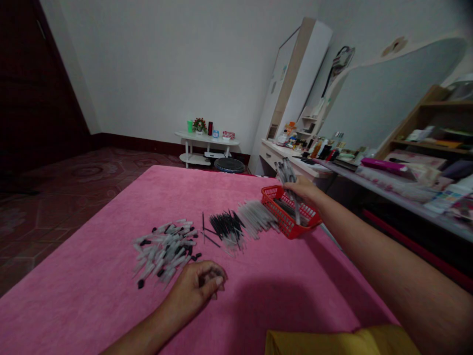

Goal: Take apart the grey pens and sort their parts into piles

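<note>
At the right of the pink cloth, my right hand (pixel 303 190) is closed round a bunch of clear pens (pixel 286 172), held upright over a red plastic basket (pixel 290 227). More pens lie inside the basket, partly hidden by its wall. My left hand (pixel 203 281) rests on the cloth with its fingers loosely curled in, and nothing shows in it. Beyond it lies a heap of translucent pen caps (pixel 166 251) mixed with small black pieces. Between heap and basket are black-tipped ink refills (pixel 226 227) and a row of clear pen barrels (pixel 256 217).
The pink cloth (pixel 121 227) covers the work surface. A low white table (pixel 207 139) with a plant and cups stands by the wall. On the right, a dressing table (pixel 275 154) with a mirror (pixel 395 93) carries many bottles. A yellow cloth (pixel 332 342) shows at the bottom edge.
</note>
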`<state>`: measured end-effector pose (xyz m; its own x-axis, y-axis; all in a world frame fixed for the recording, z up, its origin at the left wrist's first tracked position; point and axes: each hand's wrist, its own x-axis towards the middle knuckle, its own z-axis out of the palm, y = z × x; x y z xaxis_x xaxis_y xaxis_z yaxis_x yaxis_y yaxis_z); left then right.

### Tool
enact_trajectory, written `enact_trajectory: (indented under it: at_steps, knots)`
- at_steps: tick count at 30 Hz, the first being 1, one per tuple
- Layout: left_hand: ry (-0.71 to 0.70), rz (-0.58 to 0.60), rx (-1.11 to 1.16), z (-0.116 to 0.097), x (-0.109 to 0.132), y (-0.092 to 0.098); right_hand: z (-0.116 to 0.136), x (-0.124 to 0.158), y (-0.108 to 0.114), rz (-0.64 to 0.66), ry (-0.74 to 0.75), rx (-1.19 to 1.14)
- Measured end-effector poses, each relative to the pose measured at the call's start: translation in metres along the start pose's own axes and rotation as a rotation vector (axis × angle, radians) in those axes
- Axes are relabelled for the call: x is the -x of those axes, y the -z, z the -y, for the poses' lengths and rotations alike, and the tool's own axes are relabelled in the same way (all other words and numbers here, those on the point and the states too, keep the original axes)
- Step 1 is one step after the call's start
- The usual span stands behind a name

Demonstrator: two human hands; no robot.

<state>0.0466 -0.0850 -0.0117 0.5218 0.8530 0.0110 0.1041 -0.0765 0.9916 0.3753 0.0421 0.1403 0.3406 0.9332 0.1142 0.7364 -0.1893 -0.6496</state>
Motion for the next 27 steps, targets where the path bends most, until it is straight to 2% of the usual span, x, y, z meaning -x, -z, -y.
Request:
enact_trajectory:
  at_steps: [2,3,7,10,14,20,27]
  knots:
    - [-0.003,0.001,-0.002,0.0,0.0,0.0,0.026,0.006,-0.018,0.085,0.047,0.001]
    - [-0.007,0.002,0.003,0.0,0.0,0.0,0.038,0.01,-0.029,0.177,0.118,0.043]
    - [-0.004,0.002,0.018,0.003,-0.001,-0.002,0.084,0.021,-0.084,0.349,0.288,0.137]
    - [0.009,0.0,0.01,0.004,0.0,-0.002,0.114,0.026,-0.126,0.413,0.409,0.211]
    - [0.014,-0.016,-0.001,0.005,0.002,-0.002,0.146,0.029,-0.174,0.415,0.553,0.302]
    - [0.031,-0.032,0.03,0.004,0.001,-0.004,0.164,0.027,-0.227,0.377,0.729,0.62]
    - [-0.006,-0.057,0.007,0.007,0.001,-0.005,0.154,0.023,-0.267,0.405,0.766,0.652]
